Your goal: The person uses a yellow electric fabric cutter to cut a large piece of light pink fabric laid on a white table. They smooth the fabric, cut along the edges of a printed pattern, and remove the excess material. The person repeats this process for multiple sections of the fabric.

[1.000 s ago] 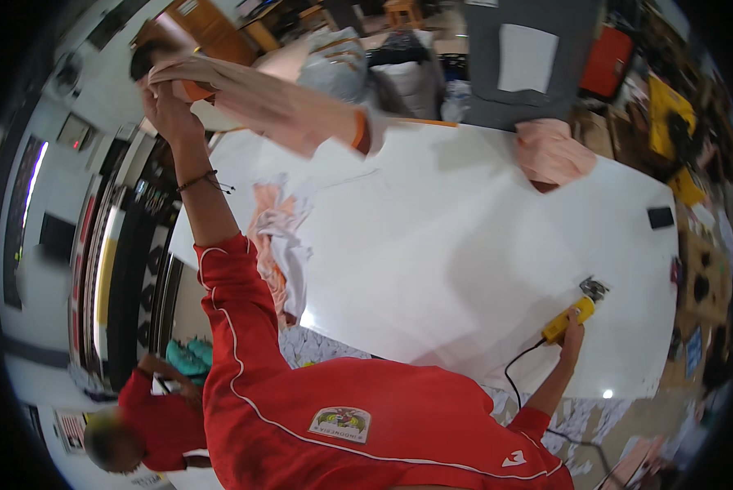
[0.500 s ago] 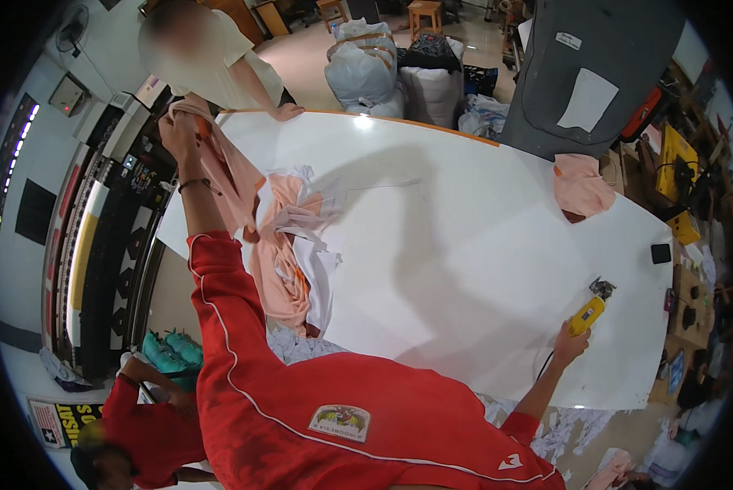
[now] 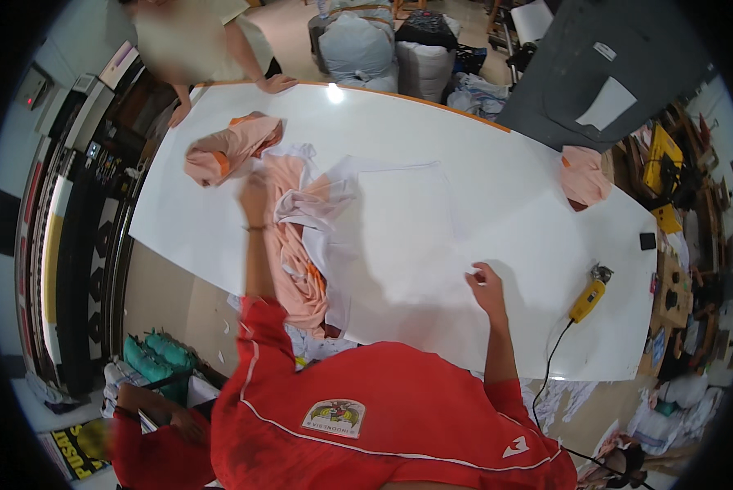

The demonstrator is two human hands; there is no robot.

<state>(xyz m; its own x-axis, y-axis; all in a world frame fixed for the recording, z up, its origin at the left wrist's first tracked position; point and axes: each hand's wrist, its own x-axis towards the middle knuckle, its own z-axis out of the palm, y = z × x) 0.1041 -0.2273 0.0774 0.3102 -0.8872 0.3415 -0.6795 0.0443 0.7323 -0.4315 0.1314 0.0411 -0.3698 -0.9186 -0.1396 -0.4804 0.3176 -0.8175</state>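
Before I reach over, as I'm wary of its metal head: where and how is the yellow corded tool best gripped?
Probably mid-body on the yellow tool, right hand coming from the near end: its metal head points away from the person, while the cord trails back toward them.

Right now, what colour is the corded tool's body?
Yellow; the corded tool shows best in the head view.

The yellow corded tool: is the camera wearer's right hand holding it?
No, the yellow corded tool lies on the white table, with the right hand apart from it.
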